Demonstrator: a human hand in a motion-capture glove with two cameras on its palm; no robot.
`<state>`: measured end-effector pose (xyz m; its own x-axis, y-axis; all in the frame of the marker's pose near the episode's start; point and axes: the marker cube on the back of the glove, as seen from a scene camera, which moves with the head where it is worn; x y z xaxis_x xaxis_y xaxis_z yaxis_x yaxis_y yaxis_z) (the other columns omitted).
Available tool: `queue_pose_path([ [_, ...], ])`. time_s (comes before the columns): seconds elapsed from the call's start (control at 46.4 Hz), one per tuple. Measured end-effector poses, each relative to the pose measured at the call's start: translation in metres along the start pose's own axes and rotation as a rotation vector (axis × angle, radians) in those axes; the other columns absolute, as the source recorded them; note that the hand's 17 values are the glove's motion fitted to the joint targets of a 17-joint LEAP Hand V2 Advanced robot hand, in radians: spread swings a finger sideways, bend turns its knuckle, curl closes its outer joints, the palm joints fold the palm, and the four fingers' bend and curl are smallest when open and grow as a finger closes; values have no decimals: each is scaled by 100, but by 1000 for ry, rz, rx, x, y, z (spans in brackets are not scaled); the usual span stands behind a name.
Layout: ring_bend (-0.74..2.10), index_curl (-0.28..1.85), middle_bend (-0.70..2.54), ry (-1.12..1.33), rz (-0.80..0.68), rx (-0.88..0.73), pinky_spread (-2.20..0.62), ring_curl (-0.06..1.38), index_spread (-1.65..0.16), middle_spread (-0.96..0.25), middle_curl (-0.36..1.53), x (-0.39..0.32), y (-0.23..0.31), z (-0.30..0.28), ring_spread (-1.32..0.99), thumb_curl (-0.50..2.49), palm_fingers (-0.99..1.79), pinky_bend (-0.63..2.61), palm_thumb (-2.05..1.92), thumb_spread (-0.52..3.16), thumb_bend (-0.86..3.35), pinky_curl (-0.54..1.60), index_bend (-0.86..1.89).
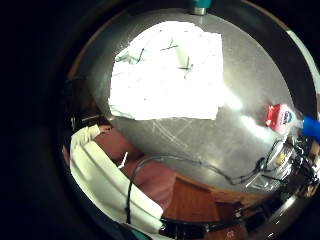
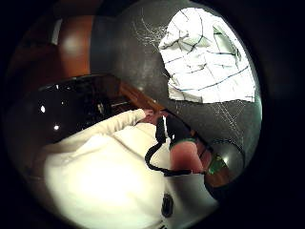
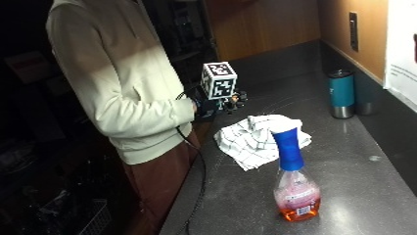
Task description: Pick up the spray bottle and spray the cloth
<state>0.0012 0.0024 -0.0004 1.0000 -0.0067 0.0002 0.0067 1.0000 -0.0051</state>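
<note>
The spray bottle (image 3: pixel 296 183), blue-topped with orange liquid low inside, stands on the dark grey counter (image 3: pixel 365 191), well apart from the gloved right hand (image 3: pixel 210 106); the checked cloth (image 3: pixel 257 139) lies crumpled between them. A teal tumbler (image 3: pixel 341 94) stands beyond, by the wooden wall. The hand hovers at the counter's edge; its fingers cannot be made out. The palm views look down on the cloth.
</note>
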Motion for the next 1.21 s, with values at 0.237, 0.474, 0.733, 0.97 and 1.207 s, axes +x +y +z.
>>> queue_pose_path([
  [0.237,17,20,19,-1,0,42,16,5,-36,-2,11,9,14,-5,1,23,4,25,60,74,24,14,35],
  [0.474,17,26,19,-3,39,102,18,7,-41,-4,18,30,39,-14,2,31,4,24,67,87,15,19,35],
  [0.733,16,31,21,47,110,215,19,8,-41,-5,23,62,77,-29,1,38,11,20,74,91,7,23,39],
  [0.97,17,34,21,83,145,382,19,9,-41,-5,27,88,109,-45,0,42,14,18,79,92,1,26,39],
  [1.207,20,36,22,57,198,634,18,14,-38,-6,30,129,151,-70,-2,45,31,16,81,92,-2,25,39],
])
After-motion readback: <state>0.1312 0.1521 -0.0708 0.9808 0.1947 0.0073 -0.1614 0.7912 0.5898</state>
